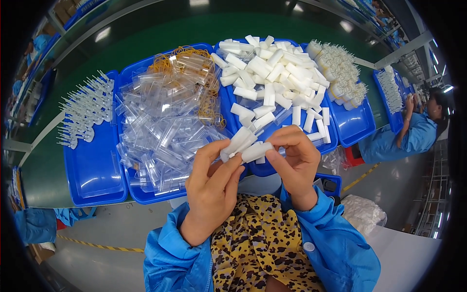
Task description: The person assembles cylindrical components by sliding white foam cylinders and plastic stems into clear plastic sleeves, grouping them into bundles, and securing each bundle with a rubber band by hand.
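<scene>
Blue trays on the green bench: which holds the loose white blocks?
The white-block tray, immediately right of the clear-plastic tray. It alone is piled with loose white blocks; its left neighbour holds mostly clear pieces.

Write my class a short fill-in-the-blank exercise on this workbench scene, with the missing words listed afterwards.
1. The trays on the bench are coloured ____.
2. The right hand pinches a piece coloured ____.
3. The clear plastic pieces lie to the ____ of the white pile.

Missing words: blue; white; left.
</scene>
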Demonstrator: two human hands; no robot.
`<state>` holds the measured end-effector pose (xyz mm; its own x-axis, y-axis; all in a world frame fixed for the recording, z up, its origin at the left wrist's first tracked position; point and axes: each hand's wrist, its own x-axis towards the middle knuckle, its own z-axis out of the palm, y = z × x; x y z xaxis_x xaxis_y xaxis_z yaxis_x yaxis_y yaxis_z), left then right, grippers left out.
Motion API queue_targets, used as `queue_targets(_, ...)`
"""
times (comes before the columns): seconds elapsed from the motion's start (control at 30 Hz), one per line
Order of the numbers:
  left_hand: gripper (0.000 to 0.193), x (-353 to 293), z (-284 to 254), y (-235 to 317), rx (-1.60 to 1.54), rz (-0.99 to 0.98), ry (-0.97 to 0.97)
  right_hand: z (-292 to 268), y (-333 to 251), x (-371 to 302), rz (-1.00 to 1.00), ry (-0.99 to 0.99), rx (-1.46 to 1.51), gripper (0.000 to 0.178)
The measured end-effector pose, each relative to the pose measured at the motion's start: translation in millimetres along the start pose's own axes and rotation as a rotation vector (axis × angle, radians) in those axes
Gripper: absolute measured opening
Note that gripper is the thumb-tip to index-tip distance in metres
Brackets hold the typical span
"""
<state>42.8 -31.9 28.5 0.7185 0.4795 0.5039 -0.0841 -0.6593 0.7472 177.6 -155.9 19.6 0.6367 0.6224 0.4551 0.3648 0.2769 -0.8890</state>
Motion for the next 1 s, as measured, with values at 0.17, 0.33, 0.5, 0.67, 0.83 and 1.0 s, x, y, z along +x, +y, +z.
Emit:
queue_targets(0.17, 0.030, 0, -1, 2, -0.038, -0.072, 0.075, 3, -7, 9, -0.148, -0.112, -0.338, 0.022)
queue_targets(0.33, 0.034, 2, -3, -1, -0.037, -0.051, -0.037, 2, -12, 11, -0.226, -0.176, -0.473, 0.028)
queue_targets(0.5, 0.032, 10, -13, 2, -0.020, -0.067, -0.052, -24, -18, 22, -0.130, -0.243, -0.465, 0.029)
queue_targets(0.67, 0.032, 5, -10, -1, -0.158, -0.183, -0.077, -35, 5, 17, -0.057, -0.588, -0.659, 0.028)
queue_targets(0.83, 0.023, 5, -5, 5, -0.395, -0.258, -0.018, -33, 20, 24, -0.062, -0.636, -0.747, 0.025)
queue_targets(1.0, 0.014, 3, -5, 1, -0.410, -0.249, 0.026, -32, 26, 28, -0.189, -0.522, -0.818, 0.028)
